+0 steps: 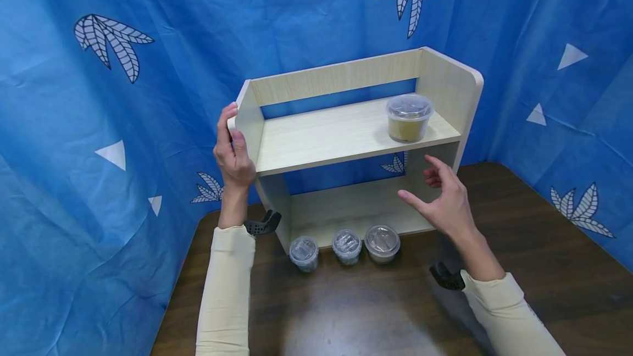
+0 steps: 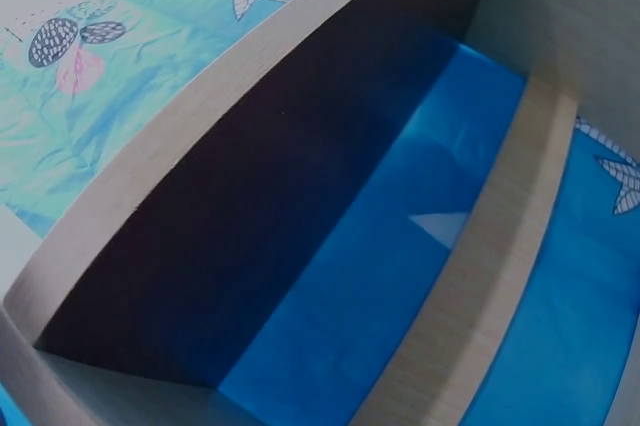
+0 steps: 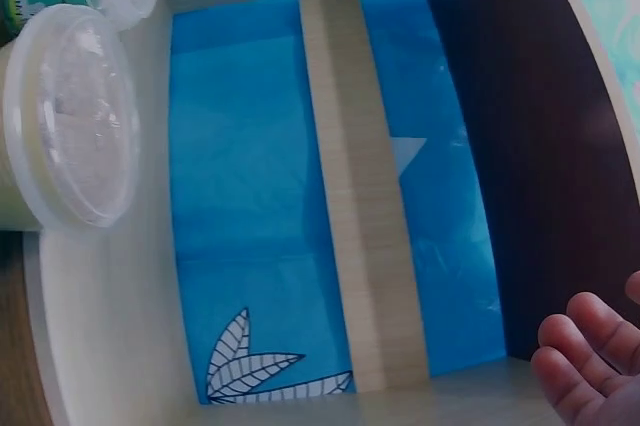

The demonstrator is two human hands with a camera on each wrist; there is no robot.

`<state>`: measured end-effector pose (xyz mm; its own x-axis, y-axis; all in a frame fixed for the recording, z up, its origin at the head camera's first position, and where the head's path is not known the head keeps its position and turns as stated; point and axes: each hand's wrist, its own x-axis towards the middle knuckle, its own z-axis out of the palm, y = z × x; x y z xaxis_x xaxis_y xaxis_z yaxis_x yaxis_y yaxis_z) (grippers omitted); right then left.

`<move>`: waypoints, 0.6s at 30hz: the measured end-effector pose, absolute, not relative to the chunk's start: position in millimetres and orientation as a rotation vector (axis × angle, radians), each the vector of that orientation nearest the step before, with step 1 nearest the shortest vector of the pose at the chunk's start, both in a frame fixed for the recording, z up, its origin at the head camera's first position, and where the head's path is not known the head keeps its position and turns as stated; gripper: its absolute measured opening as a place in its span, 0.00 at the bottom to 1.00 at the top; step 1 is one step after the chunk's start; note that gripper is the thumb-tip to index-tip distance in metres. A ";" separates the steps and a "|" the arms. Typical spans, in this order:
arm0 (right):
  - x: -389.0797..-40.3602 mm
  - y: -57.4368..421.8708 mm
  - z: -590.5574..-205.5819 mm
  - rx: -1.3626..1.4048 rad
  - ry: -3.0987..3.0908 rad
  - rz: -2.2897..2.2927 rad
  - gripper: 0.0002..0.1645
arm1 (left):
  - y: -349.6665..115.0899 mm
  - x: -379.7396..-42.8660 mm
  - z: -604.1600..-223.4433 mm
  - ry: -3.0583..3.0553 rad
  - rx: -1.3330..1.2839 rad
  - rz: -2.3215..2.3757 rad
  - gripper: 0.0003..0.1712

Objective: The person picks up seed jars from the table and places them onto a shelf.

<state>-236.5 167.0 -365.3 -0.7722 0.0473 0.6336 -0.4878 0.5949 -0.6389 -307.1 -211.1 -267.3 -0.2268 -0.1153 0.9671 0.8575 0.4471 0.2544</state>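
A pale wooden two-tier shelf (image 1: 316,131) stands on the table. My left hand (image 1: 234,155) grips the front edge of its left side panel, with the thumb on the front and the fingers around the outside. My right hand (image 1: 447,196) is held before the right part of the lower compartment, thumb and fingers spread apart, holding nothing. On the upper board sits a clear lidded tub (image 1: 408,120) with yellow contents. Fingertips (image 3: 580,371) of the right hand show in the right wrist view. The left hand is out of sight in the left wrist view.
Three lidded tubs stand in a row along the shelf's lower front edge: a small left one (image 1: 304,253), a small middle one (image 1: 347,246) and a wider right one (image 1: 382,243). A dark wooden table (image 1: 366,306) lies underneath. Blue patterned cloth (image 1: 316,10) hangs behind and beside.
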 end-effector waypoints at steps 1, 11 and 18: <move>-236.6 166.8 -367.3 0.351 -2.213 1.137 0.49 | -210.9 -307.3 -267.3 -1.532 -0.680 -1.041 0.25; -237.2 167.1 -378.3 0.343 -2.228 1.137 0.49 | -210.4 -307.8 -267.1 -1.509 -0.691 -1.062 0.26; -236.9 167.9 -383.2 0.341 -2.233 1.148 0.49 | -210.2 -307.9 -267.1 -1.495 -0.702 -1.071 0.25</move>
